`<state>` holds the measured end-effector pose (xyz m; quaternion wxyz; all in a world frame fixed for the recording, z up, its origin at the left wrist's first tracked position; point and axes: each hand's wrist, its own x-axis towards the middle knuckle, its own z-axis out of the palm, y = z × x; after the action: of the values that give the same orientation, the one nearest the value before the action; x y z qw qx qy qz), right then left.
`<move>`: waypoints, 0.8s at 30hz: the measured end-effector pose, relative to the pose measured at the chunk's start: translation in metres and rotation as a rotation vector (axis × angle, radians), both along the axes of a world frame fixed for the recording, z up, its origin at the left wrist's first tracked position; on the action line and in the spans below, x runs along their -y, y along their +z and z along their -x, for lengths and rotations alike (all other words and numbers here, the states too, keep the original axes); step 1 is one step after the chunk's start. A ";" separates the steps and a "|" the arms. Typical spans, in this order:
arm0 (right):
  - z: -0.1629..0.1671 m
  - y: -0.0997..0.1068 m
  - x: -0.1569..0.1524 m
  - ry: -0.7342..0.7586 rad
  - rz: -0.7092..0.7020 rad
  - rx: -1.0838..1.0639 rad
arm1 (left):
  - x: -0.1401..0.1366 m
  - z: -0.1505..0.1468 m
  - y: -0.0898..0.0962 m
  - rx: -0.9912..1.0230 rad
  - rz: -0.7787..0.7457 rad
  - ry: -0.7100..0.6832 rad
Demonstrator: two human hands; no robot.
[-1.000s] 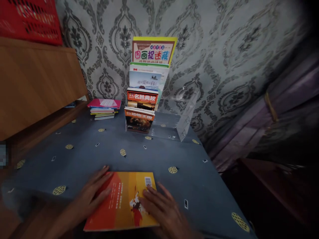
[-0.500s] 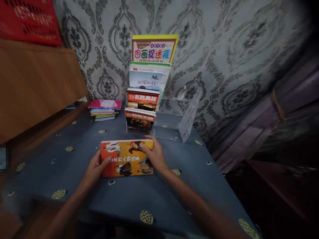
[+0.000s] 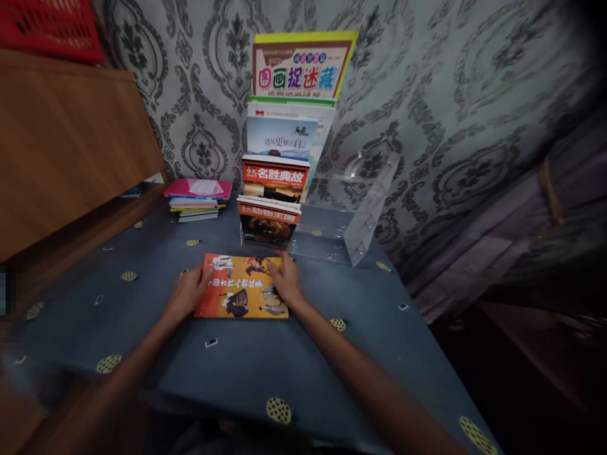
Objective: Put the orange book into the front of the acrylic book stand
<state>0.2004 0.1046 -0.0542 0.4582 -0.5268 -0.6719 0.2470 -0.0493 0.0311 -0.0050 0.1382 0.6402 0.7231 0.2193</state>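
An orange and yellow book [image 3: 241,297] with painted figures on its cover is between my two hands, low over the blue tablecloth. My left hand [image 3: 190,289] grips its left edge, thumb on the cover. On the opposite edge my right hand [image 3: 286,279] is closed, its thumb also resting on the cover. The fingers beneath the book are hidden. Just behind it stands a clear acrylic rack [image 3: 365,215], tiered, whose left side holds several books, among them a dark animal book [image 3: 268,226] at the front and a yellow-edged book [image 3: 303,69] at the top.
A pile of books [image 3: 196,199] with a pink one on top lies at the back left. Beside it is a wooden cabinet [image 3: 71,145] bearing a red basket [image 3: 52,28]. The patterned wall closes off the back, and a purple curtain [image 3: 516,208] hangs at the right.
The book has tipped flatter and its top page edge no longer shows. My left thumb has shifted up along the left edge. The camera view has moved slightly.
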 end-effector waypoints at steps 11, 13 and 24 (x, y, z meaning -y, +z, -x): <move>0.020 0.037 0.046 0.244 -0.251 0.376 | 0.014 -0.056 -0.007 -0.423 -0.275 -0.356; 0.030 0.041 0.057 0.392 -0.246 0.381 | 0.017 -0.062 -0.014 -0.405 -0.257 -0.443; 0.035 0.036 0.030 0.513 -0.081 0.573 | -0.023 -0.028 -0.026 -0.204 -0.188 -0.600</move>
<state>0.1657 0.0751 -0.0181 0.1954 -0.3706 -0.8920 0.1697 -0.0212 0.0539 -0.0310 0.0640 0.8534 0.4889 0.1692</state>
